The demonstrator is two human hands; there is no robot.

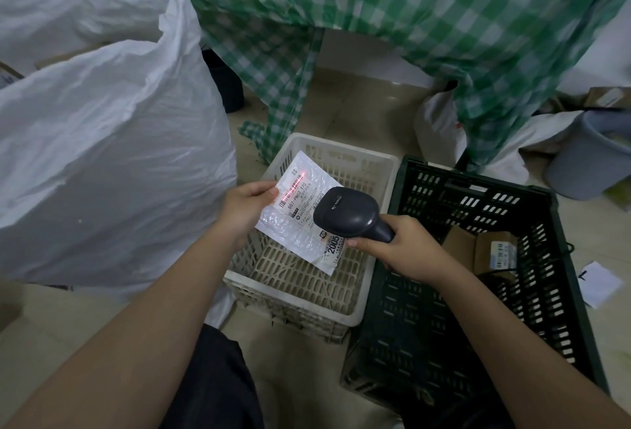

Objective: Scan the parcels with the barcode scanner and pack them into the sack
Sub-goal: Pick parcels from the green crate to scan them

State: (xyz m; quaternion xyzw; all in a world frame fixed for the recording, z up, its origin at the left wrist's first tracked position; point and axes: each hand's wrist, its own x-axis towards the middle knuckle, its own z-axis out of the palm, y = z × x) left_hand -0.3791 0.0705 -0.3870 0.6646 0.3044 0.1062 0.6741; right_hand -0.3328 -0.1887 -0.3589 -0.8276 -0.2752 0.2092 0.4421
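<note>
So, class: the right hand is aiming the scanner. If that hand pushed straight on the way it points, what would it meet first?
Most likely the bubble-wrap parcel pinched by the left hand. The right hand aims the barcode scanner up-left at its label, where red light falls. Depth is unclear.

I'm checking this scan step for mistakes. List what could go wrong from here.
1. The left hand pinches only one edge of the bubble mailer, so it may sag and slip off the red scan line.
2. The barcode scanner in the right hand hides part of the label.
3. The sack looks slumped, so dropping the mailer in could miss.
</note>
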